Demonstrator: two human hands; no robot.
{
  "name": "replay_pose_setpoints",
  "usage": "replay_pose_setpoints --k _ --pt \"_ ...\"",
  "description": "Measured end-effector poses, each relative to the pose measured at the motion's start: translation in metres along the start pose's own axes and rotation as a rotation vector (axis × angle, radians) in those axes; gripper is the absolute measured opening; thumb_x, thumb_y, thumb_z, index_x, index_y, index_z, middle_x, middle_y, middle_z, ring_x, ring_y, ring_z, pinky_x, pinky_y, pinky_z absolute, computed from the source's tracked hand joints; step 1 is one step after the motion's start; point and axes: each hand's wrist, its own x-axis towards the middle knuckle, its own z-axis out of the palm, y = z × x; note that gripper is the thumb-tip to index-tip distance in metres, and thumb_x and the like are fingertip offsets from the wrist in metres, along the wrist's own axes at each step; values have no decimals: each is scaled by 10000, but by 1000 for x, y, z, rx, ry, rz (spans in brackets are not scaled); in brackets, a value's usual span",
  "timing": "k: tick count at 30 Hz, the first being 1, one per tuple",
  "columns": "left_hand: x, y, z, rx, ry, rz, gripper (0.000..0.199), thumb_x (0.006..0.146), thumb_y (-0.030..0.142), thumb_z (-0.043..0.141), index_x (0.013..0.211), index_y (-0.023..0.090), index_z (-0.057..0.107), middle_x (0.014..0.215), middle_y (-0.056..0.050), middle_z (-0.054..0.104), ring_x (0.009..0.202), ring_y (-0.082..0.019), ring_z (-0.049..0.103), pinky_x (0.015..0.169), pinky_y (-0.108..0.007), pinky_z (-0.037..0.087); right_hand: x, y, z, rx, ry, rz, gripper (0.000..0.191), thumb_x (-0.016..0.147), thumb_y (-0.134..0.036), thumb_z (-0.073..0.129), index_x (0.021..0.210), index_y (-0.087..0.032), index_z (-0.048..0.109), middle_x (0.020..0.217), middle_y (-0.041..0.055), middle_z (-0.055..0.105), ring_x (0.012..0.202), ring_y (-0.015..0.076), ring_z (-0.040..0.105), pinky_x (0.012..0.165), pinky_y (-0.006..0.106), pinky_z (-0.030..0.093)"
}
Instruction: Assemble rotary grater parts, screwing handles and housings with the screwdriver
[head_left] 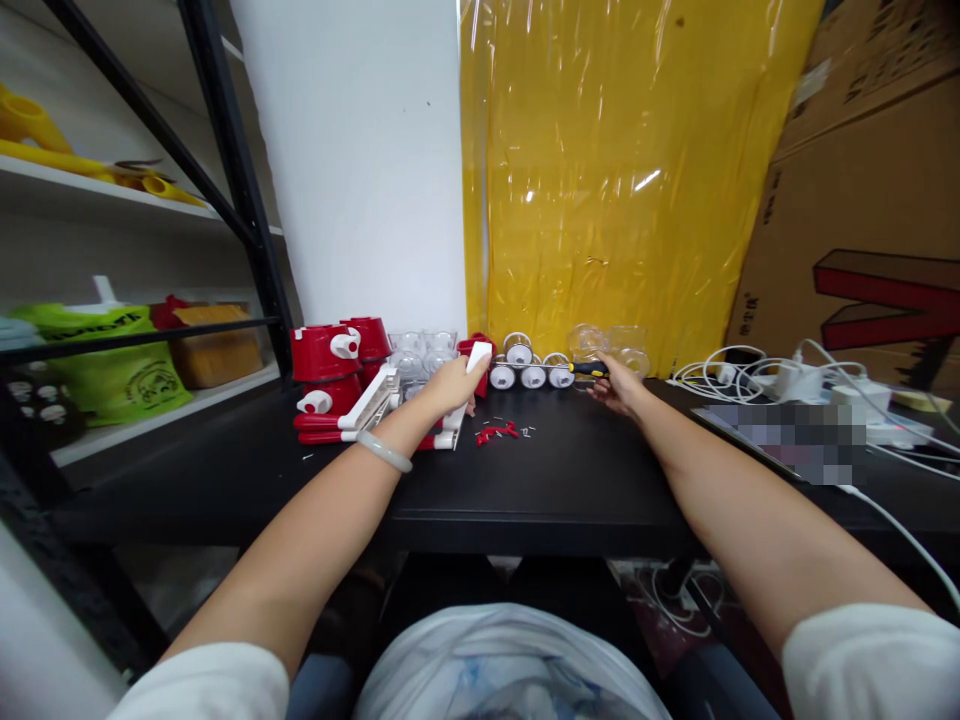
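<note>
My left hand [452, 383] is closed around a white plastic part [478, 355], whose top end shows above the thumb. In my right hand [621, 385] is a screwdriver [589, 369] with a yellow and black handle, its shaft pointing left toward the white part. Small red plastic pieces [496, 432] and several screws [527, 431] lie on the black table [525, 490] between the hands. Behind them stand round white-and-clear parts [532, 376]. Left of my left hand are stacked red cups [321, 352] and white-and-red handle pieces [367, 405].
Clear plastic containers [422, 352] stand at the back. On the right lie a tablet-like device [780, 440], tangled white cables [720, 375] and a large cardboard box [862, 200]. A black-framed shelf [247, 190] rises at the left, and a yellow plastic-wrapped panel [600, 180] stands behind the table.
</note>
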Motion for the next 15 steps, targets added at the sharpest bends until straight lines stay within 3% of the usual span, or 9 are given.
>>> replay_pose_setpoints --k 4,8,12,15 --pt "0 0 1 -33 -9 -17 604 885 703 324 982 161 573 512 -39 639 488 -235 657 563 -318 490 -2 -7 2 74 40 38 211 915 -259 475 712 -207 446 424 -60 365 381 84 360 454 212 486" --pt "-1 0 1 -35 -12 -22 604 885 704 321 967 164 576 511 -38 638 484 -229 656 557 -313 491 -3 -10 3 146 40 52 212 915 -307 454 731 -202 462 508 -15 484 421 102 429 441 226 484" --pt "-1 0 0 -28 -1 -7 617 887 703 313 997 157 580 506 -38 636 492 -240 661 587 -328 501 0 -3 1 25 31 65 401 911 -555 472 692 -223 423 407 -53 359 356 99 351 427 246 487" --pt "-1 1 0 -19 -3 -2 620 890 698 308 997 152 582 515 -45 641 502 -248 665 603 -339 505 0 -1 1 -17 29 42 369 908 -484 543 686 -225 401 367 -94 276 322 79 290 441 236 492"
